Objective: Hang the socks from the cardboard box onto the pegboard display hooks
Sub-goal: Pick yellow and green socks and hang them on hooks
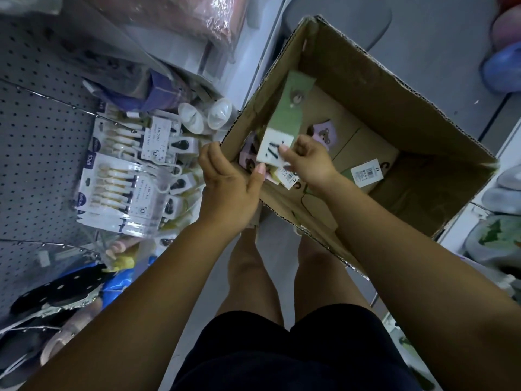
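Observation:
An open cardboard box (394, 114) stands in front of me on the floor. My right hand (308, 162) pinches the white label card of a green sock pair (293, 108) with a bear print, held above the box's near left corner. My left hand (228, 187) grips the box's near left rim, thumb pointing toward the card. More sock pairs lie on the box bottom: a lilac one (324, 134), a pink one partly hidden under the card, and one with a barcode tag (366, 173). The grey pegboard (33, 136) with wire hooks fills the left.
Packs of white hangers (127, 190) and other packaged goods hang on the pegboard hooks at left. Dark polka-dot items (56, 294) hang lower left. Shelves with slippers (501, 69) run along the right. My legs stand between pegboard and box.

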{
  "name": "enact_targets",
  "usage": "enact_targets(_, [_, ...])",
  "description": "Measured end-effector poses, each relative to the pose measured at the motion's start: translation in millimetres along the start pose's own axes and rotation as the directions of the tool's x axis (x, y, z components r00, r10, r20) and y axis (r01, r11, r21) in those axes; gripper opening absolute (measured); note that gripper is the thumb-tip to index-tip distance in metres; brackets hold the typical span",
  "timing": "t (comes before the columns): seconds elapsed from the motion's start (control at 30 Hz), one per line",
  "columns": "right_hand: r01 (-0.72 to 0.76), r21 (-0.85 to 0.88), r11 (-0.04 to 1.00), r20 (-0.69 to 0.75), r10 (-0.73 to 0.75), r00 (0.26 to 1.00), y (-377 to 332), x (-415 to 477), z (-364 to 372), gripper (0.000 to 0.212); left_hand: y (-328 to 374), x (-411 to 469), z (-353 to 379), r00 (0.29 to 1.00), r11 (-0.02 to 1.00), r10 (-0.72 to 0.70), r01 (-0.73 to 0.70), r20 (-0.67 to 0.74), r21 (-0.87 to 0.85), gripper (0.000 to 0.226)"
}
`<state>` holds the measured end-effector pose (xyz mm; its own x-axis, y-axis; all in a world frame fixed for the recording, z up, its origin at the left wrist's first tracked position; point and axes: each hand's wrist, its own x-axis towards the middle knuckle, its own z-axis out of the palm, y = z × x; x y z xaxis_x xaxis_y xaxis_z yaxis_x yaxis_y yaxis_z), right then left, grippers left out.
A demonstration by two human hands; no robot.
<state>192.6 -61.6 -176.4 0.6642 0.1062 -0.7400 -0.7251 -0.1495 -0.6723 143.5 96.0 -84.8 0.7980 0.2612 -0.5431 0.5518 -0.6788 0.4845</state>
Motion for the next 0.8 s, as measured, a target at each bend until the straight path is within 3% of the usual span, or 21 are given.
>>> enact_targets(0.07, [0.017, -0.173, 0.985, 0.044, -0.010, 0.999, 13, 2, 0, 0.022, 0, 0, 0, 1.000, 1.000, 0.000, 0.000, -0.001, -0.005, 0.092])
enact_targets(0.17, [0.020, -0.204, 0.979, 0.124, 0.006, 0.992, 14, 3, 6, 0.030, -1, 0, 0, 1.000, 1.000, 0.005, -0.005, -0.007, -0.022, 0.090])
enact_targets(0.33, [-0.041, -0.382, 0.923, 0.057, 0.068, 0.996, 13, 17, 15, 0.029, 1, -1, 2, 1.000, 1.000, 0.002, -0.003, -0.030, -0.031, 0.089])
enact_targets(0.43, [-0.072, -0.464, 0.883, 0.056, 0.110, 0.992, 14, 19, 17, 0.039, 1, -1, 2, 1.000, 0.999, -0.008, 0.007, -0.023, -0.044, 0.089])
enact_targets(0.63, [-0.102, -0.208, 0.973, 0.005, 0.105, 0.994, 10, 5, 13, 0.027, 2, -1, -1, 1.000, 1.000, -0.005, 0.005, -0.008, -0.022, 0.089])
enact_targets(0.8, [-0.130, 0.144, 0.981, -0.096, 0.145, 0.985, -13, -44, -16, 0.030, 6, -3, -8, 0.996, 0.997, -0.069, 0.071, 0.058, -0.020, 0.087])
